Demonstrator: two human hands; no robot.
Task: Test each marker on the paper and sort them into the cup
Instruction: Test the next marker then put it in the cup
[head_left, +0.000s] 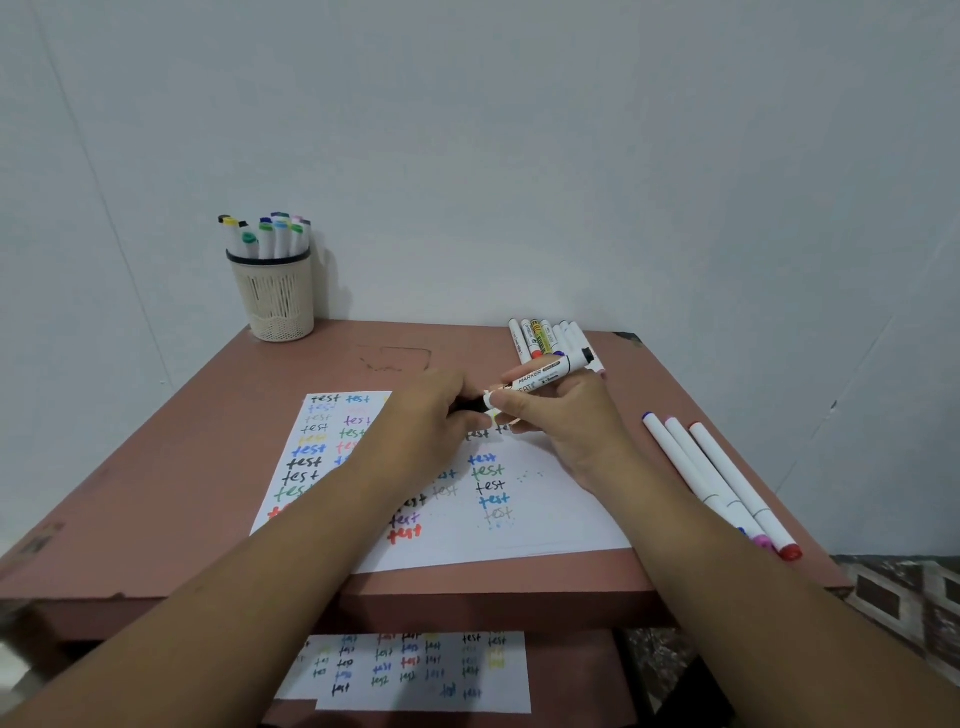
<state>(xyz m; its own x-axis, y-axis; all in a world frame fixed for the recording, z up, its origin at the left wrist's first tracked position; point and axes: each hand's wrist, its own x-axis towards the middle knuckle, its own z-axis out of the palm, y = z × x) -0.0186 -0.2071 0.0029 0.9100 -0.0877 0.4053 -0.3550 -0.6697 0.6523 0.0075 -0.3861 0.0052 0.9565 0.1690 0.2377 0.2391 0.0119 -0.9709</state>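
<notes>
A: Marker (545, 378) sits over the top of the paper (545, 519); your right hand (566, 415) wraps its white barrel, and your left hand (441, 410) pinches the black cap end.

B: Why both hands?

A: Probably one steadies while the other works the cap; pulling or seating, cannot tell.

B: Where's the cup (274, 296)?

A: Beyond the paper's far-left corner, already holding markers. Loose markers (717, 478) lie right of the paper, more (550, 338) beyond it.
</notes>
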